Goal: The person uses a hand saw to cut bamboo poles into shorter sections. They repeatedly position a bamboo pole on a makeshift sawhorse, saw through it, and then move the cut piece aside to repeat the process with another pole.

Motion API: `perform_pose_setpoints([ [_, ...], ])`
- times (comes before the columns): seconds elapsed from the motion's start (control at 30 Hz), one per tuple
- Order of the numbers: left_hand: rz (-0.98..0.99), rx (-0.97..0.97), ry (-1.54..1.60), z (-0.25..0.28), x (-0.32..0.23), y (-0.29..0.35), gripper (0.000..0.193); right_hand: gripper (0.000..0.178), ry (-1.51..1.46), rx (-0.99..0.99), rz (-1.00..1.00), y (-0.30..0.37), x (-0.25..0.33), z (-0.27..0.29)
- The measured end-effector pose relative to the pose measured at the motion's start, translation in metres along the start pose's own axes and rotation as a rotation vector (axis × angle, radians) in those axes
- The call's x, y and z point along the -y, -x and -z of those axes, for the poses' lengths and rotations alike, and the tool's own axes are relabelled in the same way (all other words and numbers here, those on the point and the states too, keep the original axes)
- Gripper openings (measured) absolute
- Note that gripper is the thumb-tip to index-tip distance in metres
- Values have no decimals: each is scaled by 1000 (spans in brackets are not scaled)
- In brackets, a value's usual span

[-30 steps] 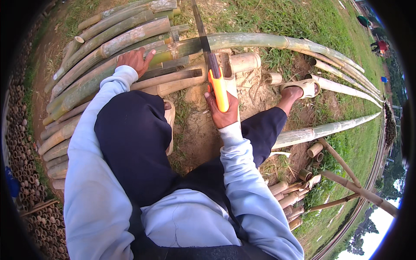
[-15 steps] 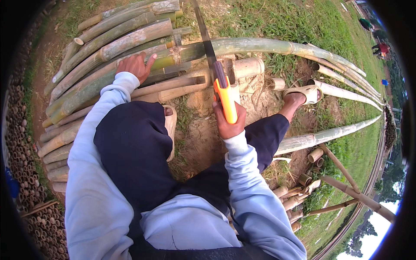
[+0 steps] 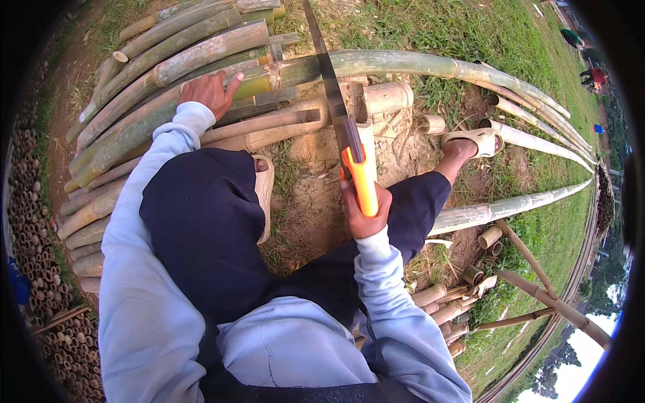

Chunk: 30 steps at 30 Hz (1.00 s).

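Apparently unsevered, the pole (image 3: 396,64) lies beneath the saw (image 3: 336,101), any cut's depth indistinct, full parting outstanding; right hand (image 3: 371,223) grasps the handle (image 3: 363,176), left hand (image 3: 205,93) rests unclenched on the pole.

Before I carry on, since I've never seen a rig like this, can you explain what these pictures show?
There is no machine here: you see a person's own bare hands. The view comes from a wide fisheye camera worn on the head and looking down, so straight edges bend near the rim. The right hand grips the orange handle of a handsaw, whose blade crosses a green bamboo pole in the view. The left hand rests on that pole. More bamboo poles lie at the left.
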<state>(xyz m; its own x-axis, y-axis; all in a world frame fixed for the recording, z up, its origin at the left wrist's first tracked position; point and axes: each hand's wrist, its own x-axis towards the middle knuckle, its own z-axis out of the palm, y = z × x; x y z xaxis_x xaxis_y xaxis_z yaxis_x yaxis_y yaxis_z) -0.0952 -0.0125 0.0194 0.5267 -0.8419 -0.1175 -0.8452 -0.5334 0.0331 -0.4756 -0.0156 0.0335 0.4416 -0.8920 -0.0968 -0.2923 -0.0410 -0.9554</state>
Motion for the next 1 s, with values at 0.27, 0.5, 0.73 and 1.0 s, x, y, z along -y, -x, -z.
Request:
perform_pose_setpoints([
  [0.27,-15,-28,-3,-11,17,2,73,6,64,20,-9,94,-4,22],
  [0.5,-3,-1,24,0,7,0,72,11,-12,14,18,3,11,6],
  [0.73,-23,12,4,-17,19,-7,74,15,-56,-41,105,18,-4,-8],
  [1.0,12,31,0,-5,14,7,74,10,45,22,23,63,3,22],
])
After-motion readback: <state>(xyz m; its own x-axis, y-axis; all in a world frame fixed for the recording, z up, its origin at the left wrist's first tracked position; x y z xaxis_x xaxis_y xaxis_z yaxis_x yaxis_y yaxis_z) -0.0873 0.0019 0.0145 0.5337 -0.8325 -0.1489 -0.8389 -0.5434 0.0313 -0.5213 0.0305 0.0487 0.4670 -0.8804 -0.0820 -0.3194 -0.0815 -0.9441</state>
